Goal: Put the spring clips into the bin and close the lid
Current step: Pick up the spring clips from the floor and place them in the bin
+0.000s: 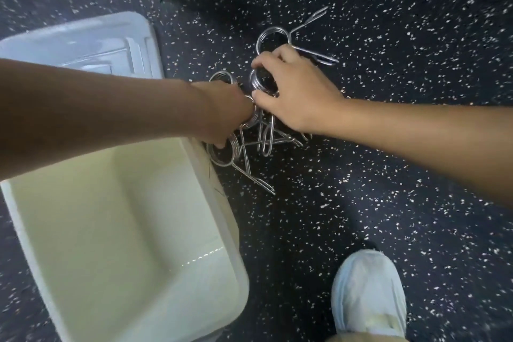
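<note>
1. Open, empty cream-white plastic bin [211, 189] parked on the dark speckled rubber floor [388, 175], right beside the pile – handy spot, so each grab should need only a short swing over the rim.
2. Pale grey plastic lid [91, 39] lying flat on the floor just beyond the bin, off and out of the way; closing comes last, by the look of it.
3. Shiny coiled steel-wire spring clips [251, 147] all still on the floor in a loose tangle against the bin's far right corner. None inside yet, so barely started.
4. One larger steel clip [273, 33] sitting slightly apart at the back, its two long handles splayed toward the right.
5. Left hand [222, 114] reaching across the bin's corner, fingers curled down into the tangle and closed around a bunch of coils – exactly how many, impossible to say, fingertips mostly hidden.
6. Right hand [291, 91] coming in from the other side, thumb and fingers pinching the round coil of a single clip [262, 82] near the middle of the heap.
7. Probably a two-handed scoop to lift several at once – wires interlocked, so a risk of stragglers dangling and dropping outside the rim.
8. Light-blue shoe [366, 294] planted at the bottom right, well clear of everything.
</note>
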The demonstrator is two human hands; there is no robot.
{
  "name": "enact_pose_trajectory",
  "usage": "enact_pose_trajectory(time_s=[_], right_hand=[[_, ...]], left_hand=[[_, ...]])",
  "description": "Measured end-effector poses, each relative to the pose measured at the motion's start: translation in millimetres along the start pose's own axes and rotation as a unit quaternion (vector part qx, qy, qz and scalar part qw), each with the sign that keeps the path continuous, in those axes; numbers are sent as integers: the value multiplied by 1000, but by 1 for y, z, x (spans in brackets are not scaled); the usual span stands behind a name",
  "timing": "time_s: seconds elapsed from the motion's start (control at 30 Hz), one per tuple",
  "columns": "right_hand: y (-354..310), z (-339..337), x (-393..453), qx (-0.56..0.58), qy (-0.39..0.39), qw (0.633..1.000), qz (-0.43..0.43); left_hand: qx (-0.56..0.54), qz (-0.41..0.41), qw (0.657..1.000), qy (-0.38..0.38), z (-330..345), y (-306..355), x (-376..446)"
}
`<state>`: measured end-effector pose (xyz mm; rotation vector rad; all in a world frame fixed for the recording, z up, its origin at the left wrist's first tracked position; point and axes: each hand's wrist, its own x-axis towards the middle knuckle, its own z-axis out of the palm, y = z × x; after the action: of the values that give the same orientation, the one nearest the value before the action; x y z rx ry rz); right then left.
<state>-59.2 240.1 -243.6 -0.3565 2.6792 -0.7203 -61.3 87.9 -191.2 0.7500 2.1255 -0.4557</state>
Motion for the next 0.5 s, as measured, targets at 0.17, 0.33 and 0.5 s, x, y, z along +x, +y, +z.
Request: enact_pose_trajectory(time_s=[0.17, 0.33, 0.5], right_hand=[[-6, -12, -7, 60, -10, 998, 32], [0, -24, -16, 151, -1, 984, 90], [7, -44, -21, 184, -13, 974, 134]], left_hand=[[-29, 14, 999, -2, 10, 0, 4], [-14, 56, 997, 60, 4, -5, -1], [-30, 41, 993, 104, -11, -12, -23]])
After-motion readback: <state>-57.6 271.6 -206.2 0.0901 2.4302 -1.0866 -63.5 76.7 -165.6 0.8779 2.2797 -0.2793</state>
